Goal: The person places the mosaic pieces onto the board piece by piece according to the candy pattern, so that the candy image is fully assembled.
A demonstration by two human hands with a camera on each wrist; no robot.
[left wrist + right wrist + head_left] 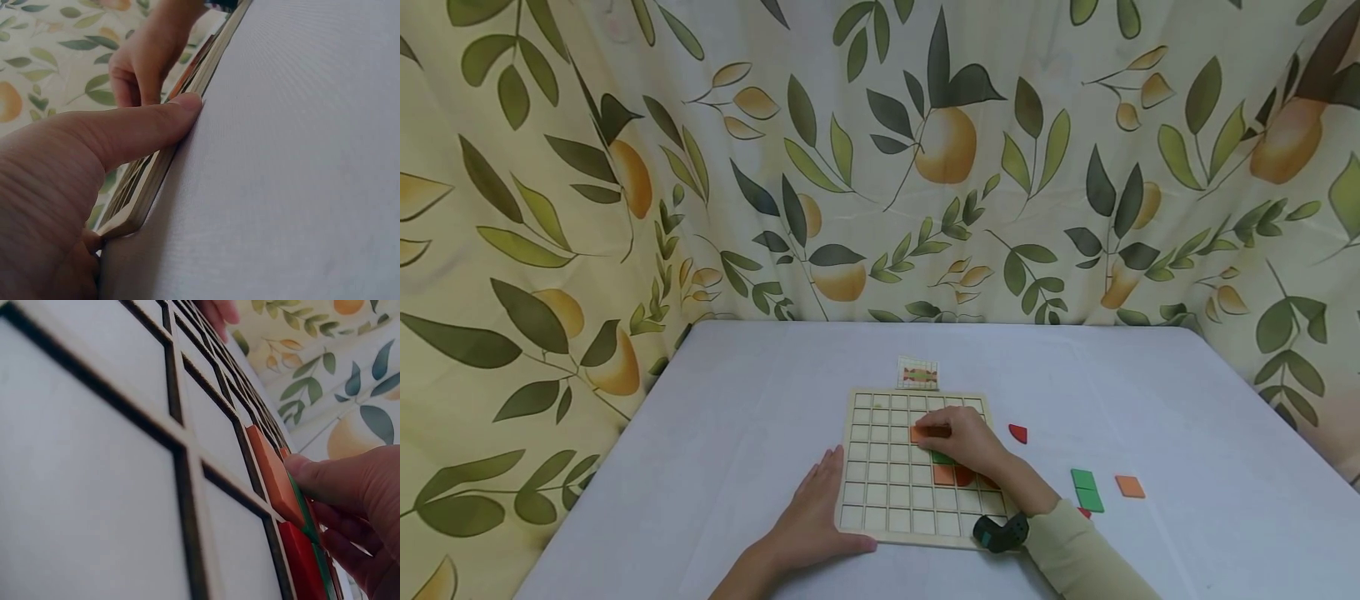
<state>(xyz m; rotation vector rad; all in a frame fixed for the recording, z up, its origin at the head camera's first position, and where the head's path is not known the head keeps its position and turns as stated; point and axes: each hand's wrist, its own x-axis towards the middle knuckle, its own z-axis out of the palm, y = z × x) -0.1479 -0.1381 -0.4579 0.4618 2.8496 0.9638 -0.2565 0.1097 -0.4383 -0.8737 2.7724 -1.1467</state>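
Observation:
A wooden grid board (876,521) lies on the white-covered table. My left hand (812,508) rests at its near left corner, fingers extended along the left side and the thumb (159,125) on the front edge. Over the board's upper right part, my right hand (966,437) pinches an orange tile (917,434) at a grid cell; the fingers partly cover it. Nearer to me in the grid sit a green tile (942,457), an orange square (943,475) and a red rounded tile (964,476). The right wrist hides cells on that side.
Behind the board stands a small pattern card (917,375). To the right lie a red quarter-round tile (1018,433), two green squares (1083,479), an orange square (1130,487) and a red piece (1084,512) half hidden by the sleeve. A leaf-print curtain (880,167) hangs behind the table.

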